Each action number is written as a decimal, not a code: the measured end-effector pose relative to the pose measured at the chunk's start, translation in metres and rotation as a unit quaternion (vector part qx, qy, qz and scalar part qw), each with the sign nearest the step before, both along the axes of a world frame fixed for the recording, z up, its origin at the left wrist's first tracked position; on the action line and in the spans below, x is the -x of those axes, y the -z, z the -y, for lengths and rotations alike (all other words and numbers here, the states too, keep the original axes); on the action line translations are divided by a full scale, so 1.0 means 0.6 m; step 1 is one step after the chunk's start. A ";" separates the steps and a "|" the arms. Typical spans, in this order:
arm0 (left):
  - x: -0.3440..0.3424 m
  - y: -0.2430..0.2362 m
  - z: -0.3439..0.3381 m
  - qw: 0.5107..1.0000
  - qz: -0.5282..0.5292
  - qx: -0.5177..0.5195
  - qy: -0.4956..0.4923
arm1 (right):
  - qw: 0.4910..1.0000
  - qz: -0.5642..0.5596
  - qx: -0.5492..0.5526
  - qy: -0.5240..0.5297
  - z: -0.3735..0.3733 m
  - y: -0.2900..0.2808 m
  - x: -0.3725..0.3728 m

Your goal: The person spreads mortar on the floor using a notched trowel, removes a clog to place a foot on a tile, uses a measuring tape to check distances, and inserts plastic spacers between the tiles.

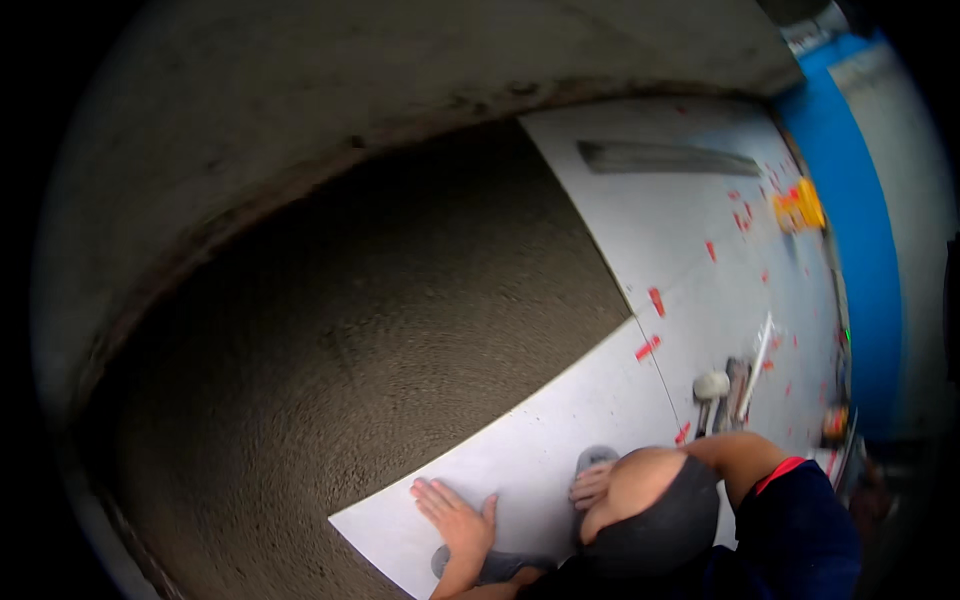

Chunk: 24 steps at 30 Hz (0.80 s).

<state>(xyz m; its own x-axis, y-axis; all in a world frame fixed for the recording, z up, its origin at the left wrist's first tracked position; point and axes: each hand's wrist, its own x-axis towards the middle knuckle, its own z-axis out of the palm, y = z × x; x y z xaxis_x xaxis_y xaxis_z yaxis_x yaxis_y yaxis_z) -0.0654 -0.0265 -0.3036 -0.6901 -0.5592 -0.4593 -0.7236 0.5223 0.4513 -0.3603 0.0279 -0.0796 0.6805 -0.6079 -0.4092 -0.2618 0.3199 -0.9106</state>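
My left hand [455, 515] lies flat with its fingers apart on a large pale floor tile [540, 425], close to the edge facing the bare mortar bed [400, 350]. Fingers of my right hand [592, 485] rest beside my bent knee, over or against a grey shoe [597, 458]; the knee hides the rest of that hand. They look laid out, with nothing visible in them. Another grey shoe [500, 566] is on the tile beside my left wrist.
Red levelling wedges [656, 302] dot the tile joints. To the right lie a white-headed mallet [711, 386], other hand tools and a thin white bar [757, 362]. Farther off are a long grey straightedge [665, 158] and a yellow container [798, 207]. A concrete wall [400, 70] bounds the far side.
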 end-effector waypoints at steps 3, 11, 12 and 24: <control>0.027 0.036 -0.023 0.990 -0.067 -0.013 0.120 | 0.995 -0.073 -0.034 0.050 0.003 -0.067 -0.001; 0.184 0.053 -0.058 0.936 -0.146 -0.011 0.320 | 0.695 -0.484 0.024 0.531 -0.332 0.245 -0.188; 0.207 0.056 -0.042 0.931 -0.142 0.017 0.337 | 0.701 -0.474 0.033 0.531 -0.340 0.270 -0.191; 0.277 0.036 -0.078 0.851 -0.264 -0.107 0.441 | 0.504 -0.428 -0.125 0.740 -0.504 0.198 -0.170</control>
<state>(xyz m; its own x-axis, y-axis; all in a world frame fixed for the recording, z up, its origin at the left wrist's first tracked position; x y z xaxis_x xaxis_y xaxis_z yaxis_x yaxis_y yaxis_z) -0.2316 0.0203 -0.3251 -0.9398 0.3412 0.0194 0.2410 0.6212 0.7457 -0.2584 0.3303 -0.1983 -0.9327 -0.0467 -0.3575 0.1697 0.8180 -0.5497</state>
